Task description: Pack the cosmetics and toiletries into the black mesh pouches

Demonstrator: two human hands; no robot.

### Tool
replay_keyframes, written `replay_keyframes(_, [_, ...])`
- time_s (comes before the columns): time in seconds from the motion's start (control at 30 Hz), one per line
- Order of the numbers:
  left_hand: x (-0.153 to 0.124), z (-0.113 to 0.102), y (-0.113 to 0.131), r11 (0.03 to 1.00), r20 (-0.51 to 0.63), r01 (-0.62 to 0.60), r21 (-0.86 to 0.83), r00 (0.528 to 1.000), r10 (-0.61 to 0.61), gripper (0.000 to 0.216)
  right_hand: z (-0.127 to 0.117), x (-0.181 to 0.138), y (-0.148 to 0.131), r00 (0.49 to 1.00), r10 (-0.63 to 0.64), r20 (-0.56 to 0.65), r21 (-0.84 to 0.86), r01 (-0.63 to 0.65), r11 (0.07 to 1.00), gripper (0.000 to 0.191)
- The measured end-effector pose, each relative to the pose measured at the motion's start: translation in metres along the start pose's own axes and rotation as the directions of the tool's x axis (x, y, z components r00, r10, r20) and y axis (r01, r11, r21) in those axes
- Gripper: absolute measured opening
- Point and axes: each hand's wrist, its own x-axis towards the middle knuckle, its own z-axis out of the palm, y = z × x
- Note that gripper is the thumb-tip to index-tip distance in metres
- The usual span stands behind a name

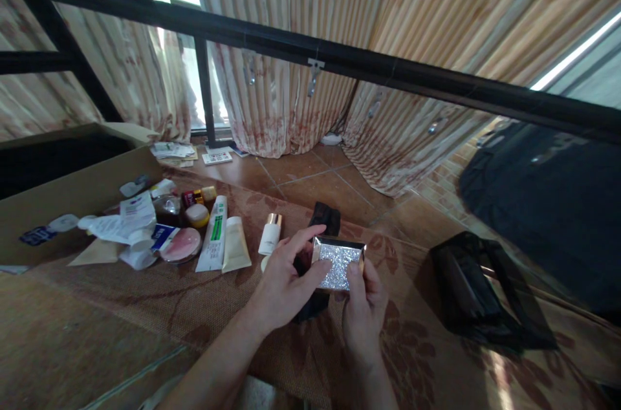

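My right hand (365, 303) grips a small glittery silver case with a gold rim (339, 262) from below, thumb on its face. My left hand (286, 280) rests against the case's left side, fingers spread and partly curled over a black pouch (323, 222) that lies beneath. Both hands hover over a brown patterned rug (194, 306). A white bottle with a gold cap (270, 233) stands just left of my left hand.
Several tubes, jars and packets (213, 235) lie scattered at left beside a cardboard box (63, 196). A black plastic bag (480, 293) sits at right, a dark bundle (548, 203) behind it. A black railing (339, 61) and curtains cross the back.
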Motion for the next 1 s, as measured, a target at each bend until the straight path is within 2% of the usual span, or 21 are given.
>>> replay_keyframes(0.43, [-0.002,0.001,0.003,1.0,-0.006,0.016,0.019,1.0,-0.016,0.042,-0.006,0.002,0.005,0.993,0.087,-0.077,-0.054,-0.092,0.994,0.033])
replay_keyframes(0.67, [-0.004,0.001,0.002,0.999,-0.045,0.037,0.022,0.998,-0.036,0.044,-0.01,0.005,0.013,0.974,0.066,-0.217,-0.083,-0.086,0.993,0.041])
replay_keyframes(1.0, [-0.005,-0.002,0.002,0.998,-0.039,0.065,0.011,0.997,-0.065,0.046,-0.005,0.003,0.01,0.967,0.103,-0.232,-0.038,-0.115,0.993,0.046])
